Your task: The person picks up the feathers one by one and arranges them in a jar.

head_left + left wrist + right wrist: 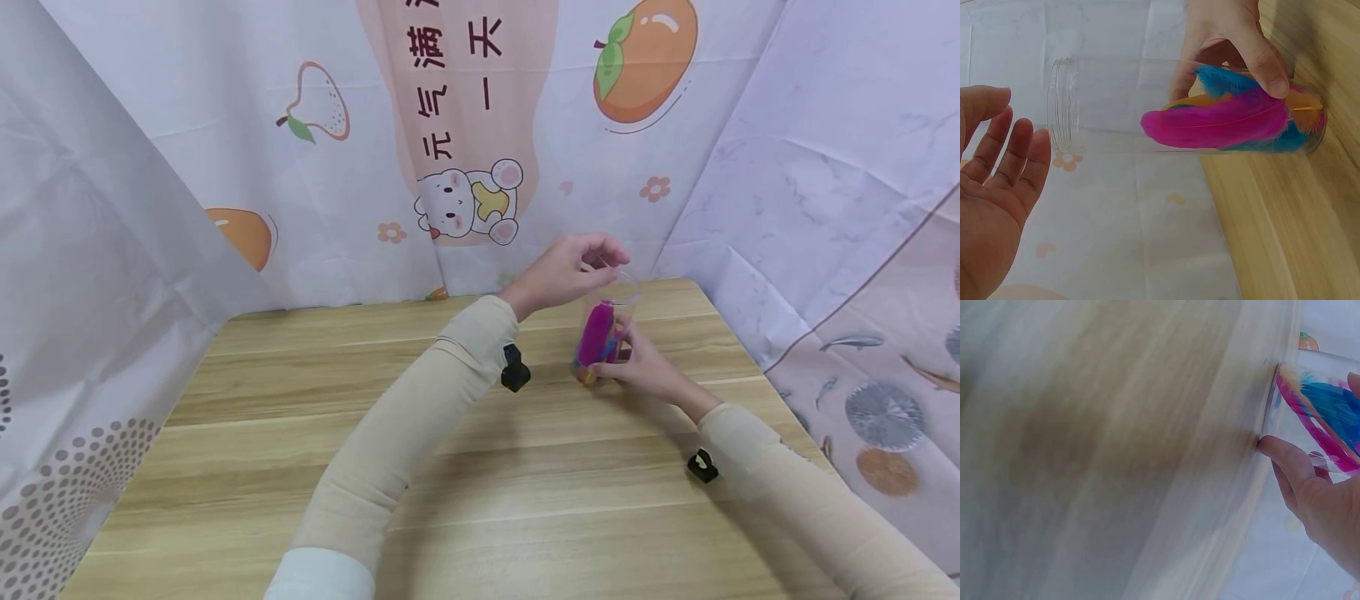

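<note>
A clear plastic jar (1110,106) with a threaded, uncovered mouth stands upright on the table. Inside its lower part are a magenta feather (1222,122), blue feathers (1225,80) and some orange ones (1307,106). My right hand (648,362) grips the jar low down, thumb on one side and fingers on the other; the right wrist view catches only the jar's lower end. Beside the open mouth is my left hand (570,271), holding nothing, its fingers loosely bent. In the left wrist view that hand (997,194) is just apart from the rim.
The wooden table (465,442) ends at a back edge close behind the jar. A printed curtain (322,183) hangs behind it, and more cloth hangs at both sides. Small black wrist mounts (515,369) stick out from the beige sleeves (405,433).
</note>
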`<state>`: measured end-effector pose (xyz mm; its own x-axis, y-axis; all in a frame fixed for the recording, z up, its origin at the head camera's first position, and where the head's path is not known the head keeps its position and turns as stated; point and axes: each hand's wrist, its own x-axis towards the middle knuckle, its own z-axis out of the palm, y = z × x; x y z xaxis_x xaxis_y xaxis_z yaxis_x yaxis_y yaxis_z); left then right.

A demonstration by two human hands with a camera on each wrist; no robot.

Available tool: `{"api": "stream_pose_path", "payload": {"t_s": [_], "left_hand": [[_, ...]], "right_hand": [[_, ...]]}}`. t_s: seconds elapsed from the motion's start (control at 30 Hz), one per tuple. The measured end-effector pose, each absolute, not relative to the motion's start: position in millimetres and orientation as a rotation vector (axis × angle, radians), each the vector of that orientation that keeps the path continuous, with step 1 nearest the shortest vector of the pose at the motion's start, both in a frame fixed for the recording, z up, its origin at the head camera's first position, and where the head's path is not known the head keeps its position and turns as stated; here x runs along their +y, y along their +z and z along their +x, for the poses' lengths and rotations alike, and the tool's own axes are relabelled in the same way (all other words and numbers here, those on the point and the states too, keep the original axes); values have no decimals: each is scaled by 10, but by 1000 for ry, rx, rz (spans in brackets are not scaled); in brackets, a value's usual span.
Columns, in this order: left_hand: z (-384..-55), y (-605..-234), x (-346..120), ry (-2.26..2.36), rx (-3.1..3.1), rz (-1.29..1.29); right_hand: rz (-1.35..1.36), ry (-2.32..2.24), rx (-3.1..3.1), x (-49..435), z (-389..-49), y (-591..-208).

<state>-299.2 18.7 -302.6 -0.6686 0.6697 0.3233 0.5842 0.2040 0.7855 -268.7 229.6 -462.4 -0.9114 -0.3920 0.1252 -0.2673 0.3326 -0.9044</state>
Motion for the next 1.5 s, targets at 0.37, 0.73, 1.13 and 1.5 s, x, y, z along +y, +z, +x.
{"api": "stream_pose_path", "payload": {"t_s": [0.37,0.73,1.13,1.5], "left_hand": [[-2962,-3024,148,1506,2351,1295],[-2941,-3090,30,1485,2328,1263],[-2838,-3228,-190,1416,2354,1166],[-2410,-3522,-702,1329,2322,1156]], "right_hand": [[-621,-1615,2476,2296,-2688,-4618],[-616,-1621,2479,2295,-2678,-4599],[-559,-1621,2462,2305,-2648,-4598],[-545,-1602,2496,2284,-2634,-4616]]}}
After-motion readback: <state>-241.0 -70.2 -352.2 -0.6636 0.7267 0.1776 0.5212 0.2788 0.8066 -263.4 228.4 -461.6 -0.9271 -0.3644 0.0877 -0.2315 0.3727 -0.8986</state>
